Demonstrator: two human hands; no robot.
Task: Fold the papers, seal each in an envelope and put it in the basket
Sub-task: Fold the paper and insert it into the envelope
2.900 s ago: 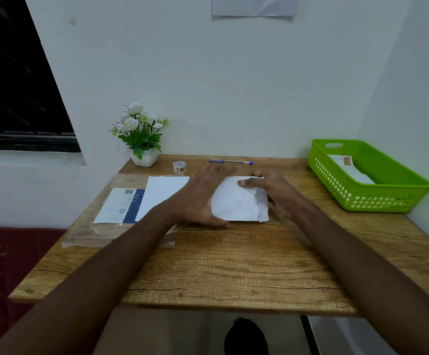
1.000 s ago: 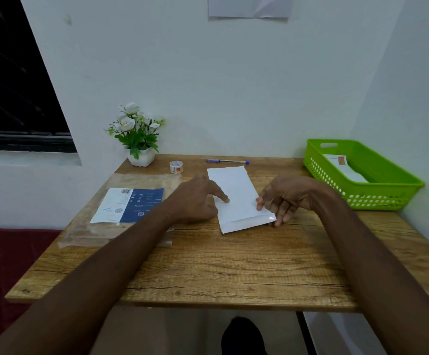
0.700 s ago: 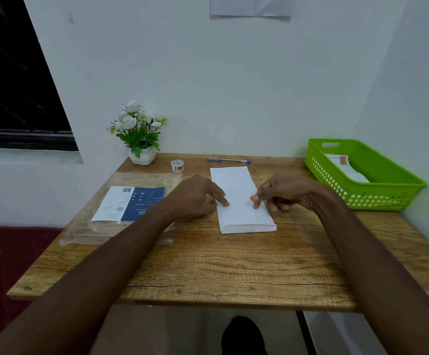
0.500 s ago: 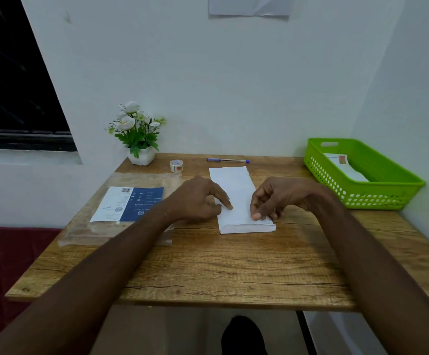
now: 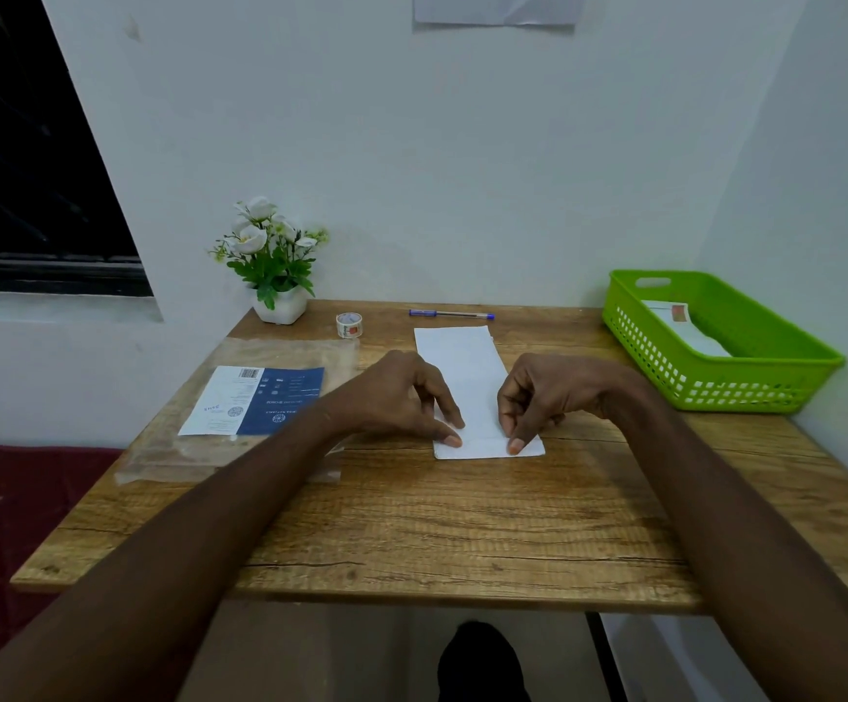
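A long white envelope (image 5: 467, 369) lies flat on the wooden table (image 5: 442, 519), its narrow end toward me. My left hand (image 5: 401, 397) rests on its left side with fingertips pressing the near end. My right hand (image 5: 546, 395) presses the near right end with thumb and forefinger. A faint crease runs across the near end between my fingertips. The green basket (image 5: 705, 382) stands at the right of the table and holds a sealed white envelope (image 5: 680, 321) with a red-brown sticker.
A clear plastic packet with a blue and white label (image 5: 255, 400) lies at the left. A small tape roll (image 5: 349, 325), a blue pen (image 5: 450, 313) and a potted white flower (image 5: 272, 266) stand along the back edge by the wall.
The envelope was turned from lying sideways to lengthwise. My hands then slid down to its near end, and both sets of fingertips now press there.
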